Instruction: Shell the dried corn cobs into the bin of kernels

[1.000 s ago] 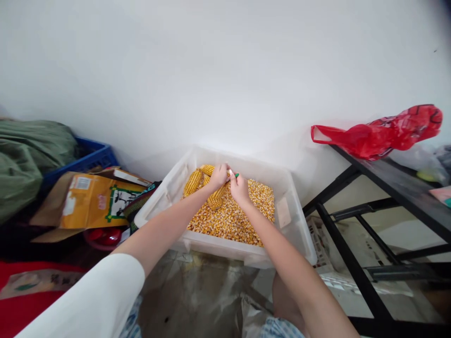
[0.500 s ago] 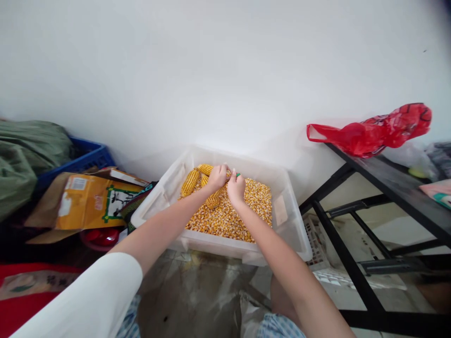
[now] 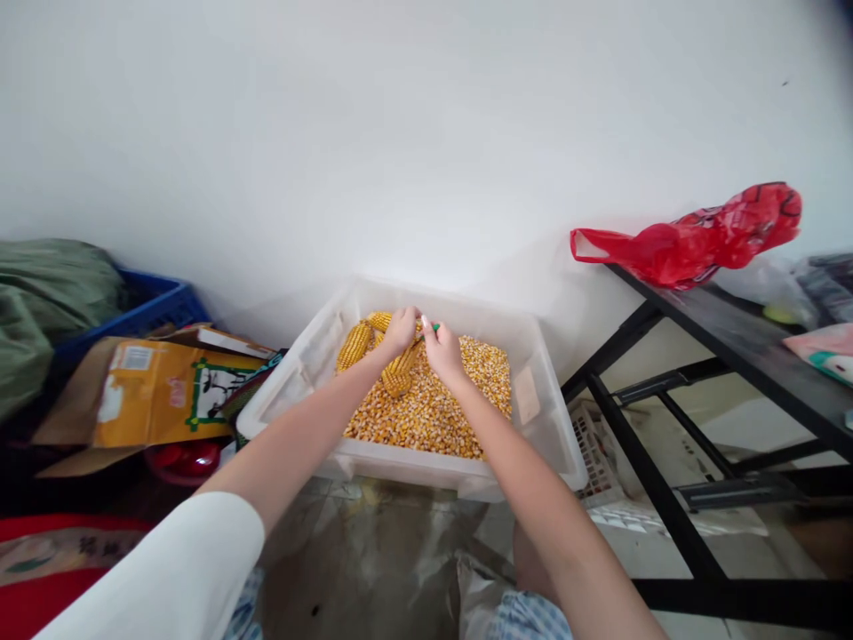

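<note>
My left hand [image 3: 402,331] is closed around an ear of corn, which the fingers mostly hide. Close beside it, my right hand [image 3: 443,351] grips a small green-handled tool [image 3: 435,327]; its working end is too small and covered to make out. Both hands are over a translucent plastic bin [image 3: 550,409] holding a thick layer of loose corn kernels [image 3: 419,418]. Several whole ears lie on the kernels at the bin's left, among them one yellow ear [image 3: 354,345] near the side wall and another ear [image 3: 397,377] below my left hand.
A black metal-framed table [image 3: 739,333] stands at the right, with a red plastic bag [image 3: 706,236] on its corner. To the left are an opened yellow carton [image 3: 156,391] and a blue crate [image 3: 163,302] with a green sack [image 3: 53,289]. Behind the bin rises a white wall [image 3: 426,133].
Both hands have shifted slightly left in the view, still close together over the bin. The camera view has moved a little too. The grips look the same.
</note>
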Available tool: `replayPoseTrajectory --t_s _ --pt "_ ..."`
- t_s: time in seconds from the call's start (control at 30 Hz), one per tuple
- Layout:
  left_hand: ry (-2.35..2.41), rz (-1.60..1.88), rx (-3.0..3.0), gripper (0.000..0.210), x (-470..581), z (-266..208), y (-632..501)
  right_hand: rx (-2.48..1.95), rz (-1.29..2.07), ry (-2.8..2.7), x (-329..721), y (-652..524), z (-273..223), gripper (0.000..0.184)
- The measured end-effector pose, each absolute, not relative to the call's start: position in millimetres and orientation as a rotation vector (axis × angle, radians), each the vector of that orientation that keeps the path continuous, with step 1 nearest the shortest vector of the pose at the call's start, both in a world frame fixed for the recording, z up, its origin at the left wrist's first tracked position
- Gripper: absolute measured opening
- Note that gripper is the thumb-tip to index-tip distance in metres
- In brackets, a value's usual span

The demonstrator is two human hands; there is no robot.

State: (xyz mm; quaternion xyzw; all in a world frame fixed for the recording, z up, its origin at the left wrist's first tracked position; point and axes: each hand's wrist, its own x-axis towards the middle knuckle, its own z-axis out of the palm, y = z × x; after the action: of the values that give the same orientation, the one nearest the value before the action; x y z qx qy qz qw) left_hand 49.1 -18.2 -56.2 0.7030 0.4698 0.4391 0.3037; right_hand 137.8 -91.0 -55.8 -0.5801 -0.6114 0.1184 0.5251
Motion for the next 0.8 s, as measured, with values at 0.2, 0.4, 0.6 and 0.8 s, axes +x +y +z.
replayPoseTrajectory --t_s 0.2,0.4,0.6,0.8 --pt "1.025 1.083 1.477 0.043 34.9 -47.8 -15.6 -1.265 0.223 -1.347 141.8 -105.2 -35.2 0.035" --pt "0.887 1.001 1.377 0.047 28.4 -54.2 -6.5 -1.103 0.522 -1.296 133.5 -109.1 -27.3 0.036" --pt "0.863 1.045 1.462 0.044 31.4 -57.9 -6.2 -1.100 0.477 -1.306 130.9 -110.9 -26.4 0.035" --pt "0.915 1.100 1.534 0.037 33.3 -54.4 -10.2 -1.206 0.280 -1.504 132.8 -111.5 -33.7 0.031"
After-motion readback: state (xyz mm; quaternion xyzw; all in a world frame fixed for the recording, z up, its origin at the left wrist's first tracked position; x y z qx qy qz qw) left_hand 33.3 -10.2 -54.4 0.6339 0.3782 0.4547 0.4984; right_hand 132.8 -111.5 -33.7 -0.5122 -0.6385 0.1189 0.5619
